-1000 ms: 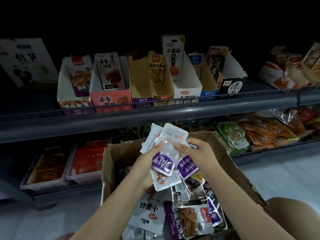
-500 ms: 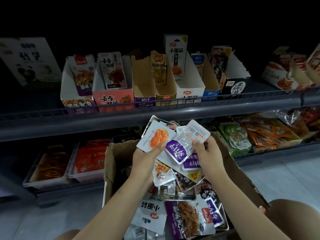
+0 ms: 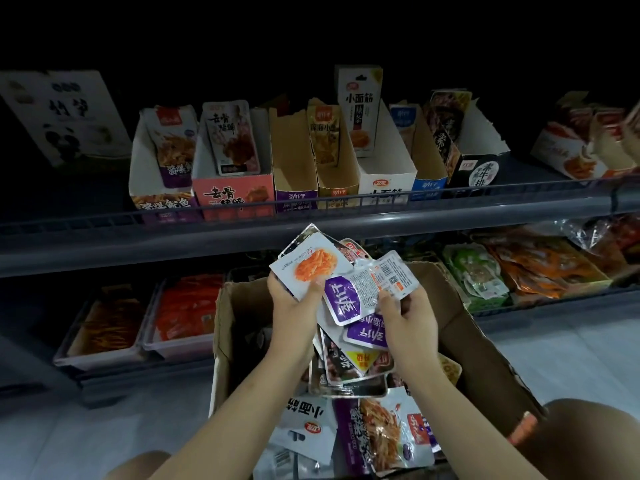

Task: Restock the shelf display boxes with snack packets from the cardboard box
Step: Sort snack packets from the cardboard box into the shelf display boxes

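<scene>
My left hand grips a fanned stack of snack packets; the front one is a white packet with an orange food picture. My right hand pinches a purple-and-white packet and holds more purple packets under it. Both hands hover above the open cardboard box, which holds several loose packets. On the upper shelf stands a row of display boxes: a pink one, an empty-looking purple-fronted one, a white one.
A grey shelf rail runs across in front of the display boxes. On the lower shelf sit trays of orange packets at the left and green and orange bags at the right. My knee is at the lower right.
Both hands have risen from the box with the packets and fanned them out. The white orange-picture packet has come to the front in my left hand.
</scene>
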